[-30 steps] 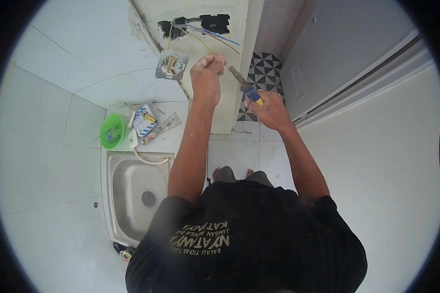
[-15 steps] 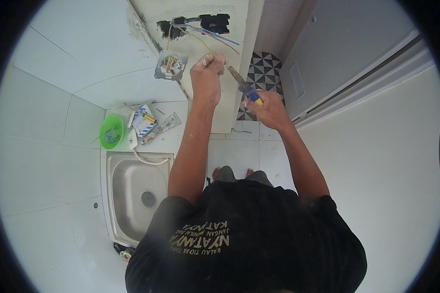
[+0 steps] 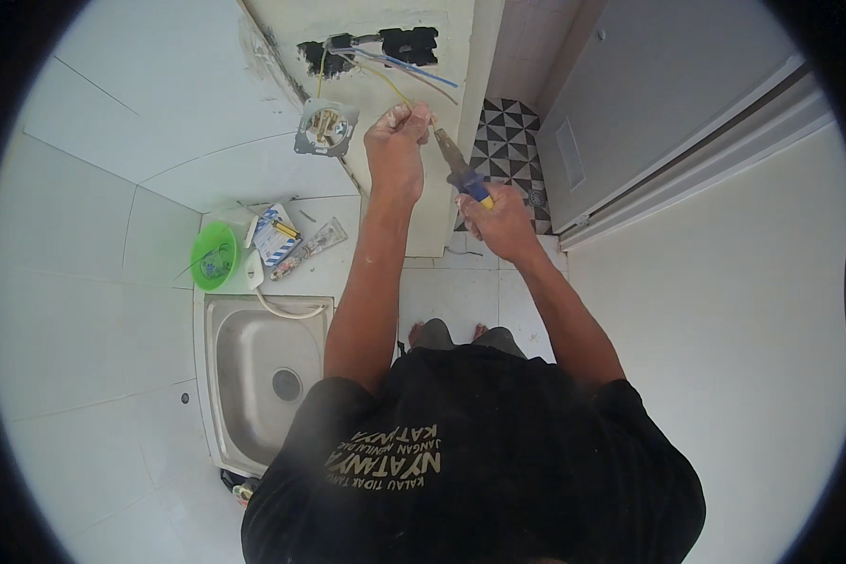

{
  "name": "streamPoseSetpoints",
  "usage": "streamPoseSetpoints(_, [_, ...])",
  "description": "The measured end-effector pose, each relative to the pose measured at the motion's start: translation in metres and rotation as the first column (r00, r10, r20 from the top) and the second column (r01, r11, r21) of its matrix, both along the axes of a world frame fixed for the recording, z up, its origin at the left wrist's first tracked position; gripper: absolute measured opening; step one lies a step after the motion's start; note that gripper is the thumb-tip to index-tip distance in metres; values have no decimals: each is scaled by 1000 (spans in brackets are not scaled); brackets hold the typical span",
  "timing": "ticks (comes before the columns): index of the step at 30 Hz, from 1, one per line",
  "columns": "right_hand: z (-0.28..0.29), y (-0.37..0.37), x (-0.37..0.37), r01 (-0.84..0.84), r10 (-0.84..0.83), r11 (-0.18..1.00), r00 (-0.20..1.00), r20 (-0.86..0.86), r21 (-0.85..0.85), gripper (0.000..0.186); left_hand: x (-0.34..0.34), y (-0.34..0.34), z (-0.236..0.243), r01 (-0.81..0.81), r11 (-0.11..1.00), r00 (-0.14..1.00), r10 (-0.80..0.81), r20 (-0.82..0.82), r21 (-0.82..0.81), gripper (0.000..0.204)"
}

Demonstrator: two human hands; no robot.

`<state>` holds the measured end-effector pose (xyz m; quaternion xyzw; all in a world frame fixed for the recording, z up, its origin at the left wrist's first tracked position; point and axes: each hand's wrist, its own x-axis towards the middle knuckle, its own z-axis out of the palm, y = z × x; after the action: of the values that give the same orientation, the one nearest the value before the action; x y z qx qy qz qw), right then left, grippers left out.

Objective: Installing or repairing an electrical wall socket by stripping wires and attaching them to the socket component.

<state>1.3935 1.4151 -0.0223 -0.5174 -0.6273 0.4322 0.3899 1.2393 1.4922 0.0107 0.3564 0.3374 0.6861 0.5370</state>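
Note:
My left hand (image 3: 397, 146) pinches the yellow wire (image 3: 381, 74) near its end; the wire runs out of a black wall box (image 3: 321, 58). In my right hand (image 3: 500, 221) are pliers (image 3: 464, 173) with blue and yellow handles, their jaws pointing up at my left fingertips. Whether the jaws touch the wire is too small to tell. Blue and brown wires (image 3: 432, 77) stick out loose above my left hand. Left of that hand a socket insert (image 3: 327, 128) with a metal frame hangs from another yellow wire. A second black wall box (image 3: 410, 46) sits to the right of the first.
At lower left is a steel sink (image 3: 263, 385). Behind it on the counter stand a green bowl (image 3: 215, 256), a blue-and-white striped packet (image 3: 275, 240), a utility knife (image 3: 288, 231) and a white plug with cord (image 3: 255, 270). A grey door (image 3: 667, 113) stands on the right.
My right hand and the pliers have shifted slightly left, bringing the jaws closer to my left fingers. My left hand keeps its pinch on the yellow wire.

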Motion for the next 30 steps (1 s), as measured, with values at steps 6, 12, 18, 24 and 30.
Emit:
streamPoseSetpoints(6, [16,-2,3,27,-33,998,991,131,49,34,-2,-1,-1,-12,1000,1000,12,-19,15,12])
streamPoseSetpoints(12, [25,-2,5,39,-125,967,933,338,251,33,-2,-3,2,-31,1000,999,31,-31,1,13])
streamPoseSetpoints(18, [24,-3,4,26,-117,967,929,352,254,34,-3,-4,0,-38,999,999,38,-32,-5,14])
streamPoseSetpoints(24, [26,-5,0,55,-109,982,949,296,182,32,-3,-4,0,-71,996,995,68,-68,-45,15])
streamPoseSetpoints(30, [25,-3,3,50,-109,981,943,314,189,32,-1,-6,3,-80,996,993,75,-88,-47,13])
